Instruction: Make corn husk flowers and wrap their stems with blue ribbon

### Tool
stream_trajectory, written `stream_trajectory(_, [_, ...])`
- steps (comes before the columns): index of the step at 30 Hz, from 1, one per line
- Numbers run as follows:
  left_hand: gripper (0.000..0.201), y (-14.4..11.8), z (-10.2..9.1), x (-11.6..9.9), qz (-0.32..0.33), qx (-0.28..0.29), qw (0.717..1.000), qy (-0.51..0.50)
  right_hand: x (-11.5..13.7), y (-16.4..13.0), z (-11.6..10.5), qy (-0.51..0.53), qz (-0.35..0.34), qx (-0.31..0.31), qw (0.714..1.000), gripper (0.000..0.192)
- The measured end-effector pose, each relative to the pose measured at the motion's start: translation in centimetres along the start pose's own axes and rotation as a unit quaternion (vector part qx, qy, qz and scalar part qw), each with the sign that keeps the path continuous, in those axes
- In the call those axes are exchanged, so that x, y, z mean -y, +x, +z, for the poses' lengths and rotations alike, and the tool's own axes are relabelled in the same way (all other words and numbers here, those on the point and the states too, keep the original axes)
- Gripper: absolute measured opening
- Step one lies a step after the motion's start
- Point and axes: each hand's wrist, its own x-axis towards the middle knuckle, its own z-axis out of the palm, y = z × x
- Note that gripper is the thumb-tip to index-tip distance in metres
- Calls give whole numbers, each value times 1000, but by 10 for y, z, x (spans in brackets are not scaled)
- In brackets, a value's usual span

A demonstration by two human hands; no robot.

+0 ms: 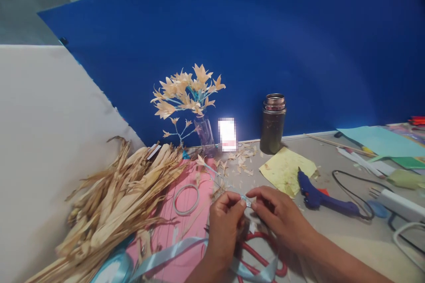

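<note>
My left hand is closed in a pinch at the bottom centre. My right hand pinches from the other side, its fingertips close to the left ones. Between them shows a small light-blue strip, perhaps ribbon or tape, partly hidden by the fingers. A pale corn-husk flower on a thin light-blue stem lies just beyond, the stem running toward my fingers. Below my hands lie red-handled scissors. Light-blue ribbon passes beneath my left wrist from a roll.
Dried corn husks are heaped at left, by a tape ring on pink sheeting. Behind stand a vase of husk flowers and an uncapped flask. A blue glue gun, yellow paper and a power strip lie right.
</note>
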Motion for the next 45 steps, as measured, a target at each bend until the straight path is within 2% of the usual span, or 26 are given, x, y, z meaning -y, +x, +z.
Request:
stream_trajectory(6, [31, -2, -2, 4, -10, 29, 999, 8, 0, 3, -2, 35, -33, 7, 999, 26])
stream_trajectory(10, [30, -1, -3, 3, 6, 67, 997, -39, 0, 4, -4, 38, -48, 11, 998, 26])
stream_trajectory(13, [29, 2, -5, -2, 23, 55, 996, -63, -1, 4, -4, 38, -46, 21, 998, 26])
stream_trajectory(16, [29, 4, -9, -10, 27, 45, 998, -22, -3, 4, -5, 28, -55, 28, 998, 26])
stream_trajectory(21, [17, 6, -12, -20, 57, 59, 991, 105, -2, 6, -12, 9, -80, 38, 996, 27])
stream_trajectory(26, [15, 7, -10, -23, 81, 60, 987, 129, -2, 7, -14, 2, -89, 45, 995, 28])
stream_trajectory(29, [16, 6, -10, -22, 101, 37, 985, 138, 1, 8, -16, 19, -62, 44, 997, 27])
stream_trajectory(32, [14, 5, -10, -20, 150, 20, 976, 155, 3, 10, -18, 90, -2, 59, 994, 30])
stream_trajectory(38, [14, -1, -7, -11, 222, 44, 954, 198, 1, 9, -8, 243, 133, 108, 955, 23])
stream_trajectory(42, [14, -3, -8, -8, 234, 42, 950, 200, -4, 8, -5, 272, 168, 116, 940, 20])
stream_trajectory(45, [14, -3, -6, -9, 210, 35, 959, 187, -6, 9, -4, 277, 177, 137, 935, 19])
